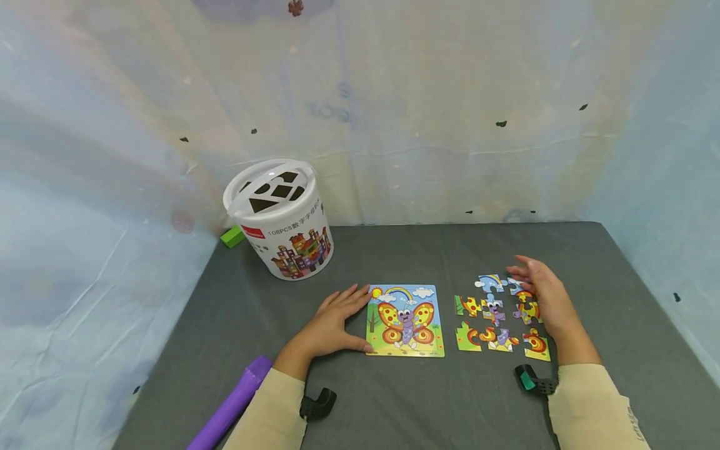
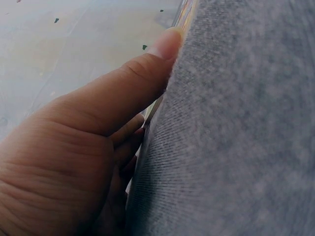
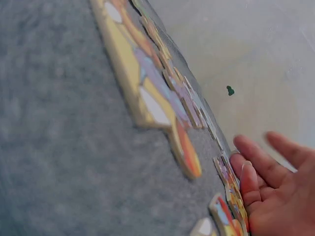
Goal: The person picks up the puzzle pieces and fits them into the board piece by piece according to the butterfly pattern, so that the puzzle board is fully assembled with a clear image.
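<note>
A square butterfly picture board (image 1: 406, 320) lies flat on the grey table, whole, with a rainbow and sun at its top. My left hand (image 1: 332, 325) rests along its left edge, fingers stretched out and thumb at the lower left corner. To the right lie several loose puzzle pieces (image 1: 494, 310) with matching butterfly parts, set out in rough rows with gaps. My right hand (image 1: 550, 303) is at the right side of these pieces, fingers loosely bent. It overlaps the upper right piece (image 1: 515, 287) in the head view. The right wrist view shows its fingers (image 3: 250, 183) beside the pieces.
A white lidded bucket (image 1: 281, 219) with block pictures stands at the back left, a green block (image 1: 232, 237) behind it. A purple tube (image 1: 233, 403) lies beside my left forearm. Pale sheeting (image 1: 422, 125) hangs behind the grey table (image 1: 405, 406).
</note>
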A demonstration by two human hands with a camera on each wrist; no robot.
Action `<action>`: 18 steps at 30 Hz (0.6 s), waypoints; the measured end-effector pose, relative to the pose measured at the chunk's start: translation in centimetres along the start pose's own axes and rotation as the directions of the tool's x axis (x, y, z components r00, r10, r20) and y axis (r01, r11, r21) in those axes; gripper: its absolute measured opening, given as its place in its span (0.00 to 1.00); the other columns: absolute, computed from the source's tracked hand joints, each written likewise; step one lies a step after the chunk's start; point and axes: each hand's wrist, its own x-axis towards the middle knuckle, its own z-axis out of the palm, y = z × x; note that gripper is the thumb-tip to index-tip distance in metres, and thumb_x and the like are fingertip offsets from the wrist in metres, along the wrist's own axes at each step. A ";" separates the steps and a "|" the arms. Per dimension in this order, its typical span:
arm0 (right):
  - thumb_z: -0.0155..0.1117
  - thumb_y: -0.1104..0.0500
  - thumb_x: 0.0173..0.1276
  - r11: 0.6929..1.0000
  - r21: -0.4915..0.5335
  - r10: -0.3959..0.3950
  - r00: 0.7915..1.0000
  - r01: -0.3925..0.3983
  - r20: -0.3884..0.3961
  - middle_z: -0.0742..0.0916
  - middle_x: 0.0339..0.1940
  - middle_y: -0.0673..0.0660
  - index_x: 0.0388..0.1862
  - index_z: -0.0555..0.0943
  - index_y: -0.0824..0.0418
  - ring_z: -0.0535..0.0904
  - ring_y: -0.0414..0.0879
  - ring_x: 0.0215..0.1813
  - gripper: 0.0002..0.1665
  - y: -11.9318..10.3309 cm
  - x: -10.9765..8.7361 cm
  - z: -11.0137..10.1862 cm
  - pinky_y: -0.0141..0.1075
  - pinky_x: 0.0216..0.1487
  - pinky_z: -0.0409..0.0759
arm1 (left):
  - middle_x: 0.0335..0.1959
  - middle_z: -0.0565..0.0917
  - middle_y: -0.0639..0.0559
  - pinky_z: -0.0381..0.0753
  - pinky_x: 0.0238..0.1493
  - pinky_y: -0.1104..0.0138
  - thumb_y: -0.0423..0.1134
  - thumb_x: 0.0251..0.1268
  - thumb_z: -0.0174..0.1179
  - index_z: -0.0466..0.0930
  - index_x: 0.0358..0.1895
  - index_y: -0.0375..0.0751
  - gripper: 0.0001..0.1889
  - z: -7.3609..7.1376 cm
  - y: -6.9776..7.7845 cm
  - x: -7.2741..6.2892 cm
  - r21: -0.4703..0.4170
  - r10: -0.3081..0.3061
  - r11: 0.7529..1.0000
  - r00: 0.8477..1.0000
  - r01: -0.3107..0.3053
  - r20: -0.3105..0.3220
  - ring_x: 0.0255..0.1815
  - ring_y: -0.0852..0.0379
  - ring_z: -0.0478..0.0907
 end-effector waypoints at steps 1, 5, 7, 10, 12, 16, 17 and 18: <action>0.42 0.43 0.93 0.997 -0.080 0.019 0.999 -0.016 0.028 0.82 0.69 0.59 0.85 0.66 0.66 0.77 0.47 0.63 0.36 0.2 0.0 0.0 0.27 0.55 0.75 | 0.89 0.55 0.56 0.36 0.84 0.45 0.62 0.56 0.83 0.60 0.89 0.49 0.60 0.0 0.0 0.0 -0.002 0.001 1.000 1.000 -0.001 0.000 0.89 0.53 0.43; 0.58 0.45 0.89 0.948 -0.317 0.058 0.991 -0.017 0.121 0.77 0.75 0.69 0.85 0.65 0.67 0.73 0.61 0.71 0.39 0.5 0.5 0.1 0.42 0.66 0.74 | 0.89 0.56 0.54 0.37 0.84 0.44 0.62 0.56 0.83 0.60 0.89 0.48 0.60 -0.1 0.1 0.0 -0.006 0.004 1.000 1.000 -0.004 -0.001 0.89 0.51 0.44; 0.63 0.46 0.86 0.922 -0.387 0.057 0.986 0.008 0.155 0.75 0.77 0.71 0.84 0.67 0.68 0.68 0.69 0.75 0.40 0.6 0.6 0.2 0.59 0.70 0.70 | 0.89 0.56 0.54 0.37 0.84 0.44 0.62 0.56 0.83 0.60 0.89 0.47 0.60 -0.1 0.2 0.0 -0.006 0.004 1.000 1.000 -0.004 0.000 0.89 0.51 0.44; 0.66 0.49 0.85 0.885 -0.463 0.045 0.983 0.043 0.176 0.72 0.78 0.73 0.81 0.71 0.70 0.61 0.75 0.77 0.37 0.7 0.7 0.4 0.74 0.69 0.63 | 0.89 0.56 0.54 0.37 0.84 0.43 0.62 0.55 0.83 0.60 0.89 0.47 0.60 -0.1 0.2 0.0 -0.007 0.005 1.000 1.000 -0.005 0.001 0.89 0.51 0.44; 0.66 0.50 0.85 0.866 -0.497 0.038 0.982 0.058 0.182 0.70 0.78 0.73 0.78 0.73 0.71 0.60 0.76 0.78 0.35 0.7 0.8 0.5 0.75 0.68 0.62 | 0.89 0.56 0.54 0.37 0.84 0.43 0.62 0.56 0.83 0.60 0.89 0.48 0.60 -0.1 0.2 0.0 -0.011 0.006 1.000 1.000 -0.006 -0.001 0.89 0.51 0.44; 0.66 0.53 0.85 0.857 -0.512 0.034 0.984 0.062 0.175 0.69 0.78 0.73 0.73 0.78 0.73 0.60 0.78 0.77 0.29 0.6 0.9 0.7 0.74 0.66 0.65 | 0.89 0.57 0.55 0.37 0.84 0.43 0.62 0.55 0.83 0.61 0.89 0.48 0.60 0.0 0.0 0.1 -0.017 0.009 1.000 1.000 -0.009 -0.006 0.89 0.51 0.44; 0.66 0.54 0.85 0.857 -0.511 0.033 0.985 0.060 0.171 0.69 0.78 0.74 0.72 0.79 0.73 0.60 0.78 0.77 0.28 0.7 0.9 0.7 0.74 0.66 0.65 | 0.89 0.57 0.55 0.37 0.84 0.43 0.62 0.55 0.83 0.60 0.89 0.48 0.60 0.1 0.0 0.1 -0.019 0.009 1.000 1.000 -0.009 -0.005 0.89 0.52 0.44; 0.67 0.55 0.84 0.861 -0.506 0.033 0.985 0.057 0.167 0.69 0.77 0.74 0.70 0.80 0.72 0.60 0.77 0.76 0.26 0.6 0.9 0.7 0.74 0.66 0.65 | 0.89 0.56 0.55 0.37 0.84 0.43 0.62 0.55 0.83 0.60 0.89 0.48 0.60 0.1 -0.1 0.1 -0.021 0.007 1.000 1.000 -0.007 -0.005 0.89 0.52 0.44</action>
